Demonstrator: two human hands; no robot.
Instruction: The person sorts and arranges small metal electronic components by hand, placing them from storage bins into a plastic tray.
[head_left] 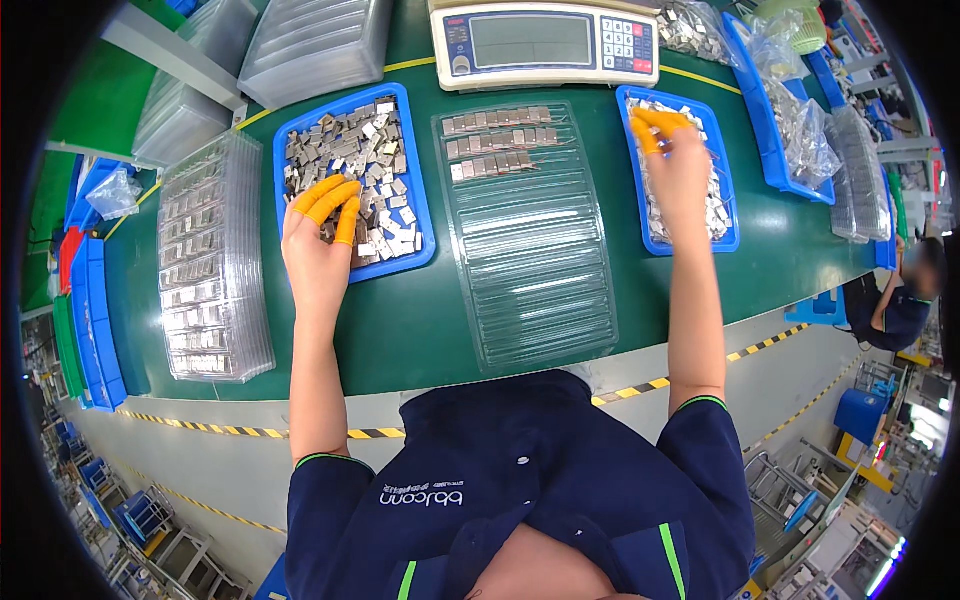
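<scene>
My left hand point(322, 232), with orange finger cots, is over a blue tray point(424, 245) of small flat metal pieces point(385, 190). Its fingertips come together just above the pieces; anything between them is too small to make out. Over the right blue tray point(733, 235), filled with paler small pieces point(715, 190), my right hand point(675, 160) reaches in with orange-capped fingers drawn together. What they hold, if anything, cannot be made out. Between the trays lies a clear ribbed plastic blister tray point(530, 280). Metal pieces sit in its far rows point(500, 140).
A stack of filled clear trays point(210, 270) stands at left, with stacked clear trays point(315, 50) behind. A scale point(540, 45) sits at the back. Another blue bin point(800, 185) with bagged parts is at right. A seated person point(895, 300) is farther right.
</scene>
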